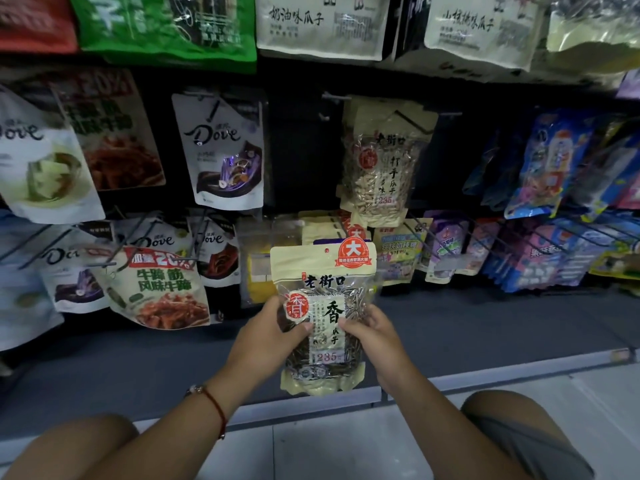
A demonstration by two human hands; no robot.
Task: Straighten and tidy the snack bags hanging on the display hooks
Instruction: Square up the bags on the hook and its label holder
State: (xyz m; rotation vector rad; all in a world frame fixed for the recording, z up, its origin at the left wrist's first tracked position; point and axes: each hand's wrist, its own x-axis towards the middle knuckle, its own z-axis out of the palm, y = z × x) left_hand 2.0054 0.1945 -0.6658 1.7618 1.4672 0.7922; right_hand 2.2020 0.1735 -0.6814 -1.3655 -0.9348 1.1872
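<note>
I hold the sunflower seed bag (pixel 323 317) in front of the low row of hooks, above the shelf (pixel 485 327). My left hand (pixel 266 337) grips its left side, thumb on the front. My right hand (pixel 375 336) pinches its right side the same way. Both sets of fingers curl round the bag. I think I must keep it flat and upright, line its top hole with the hook (pixel 341 225) behind, then slide it on gently.
</note>
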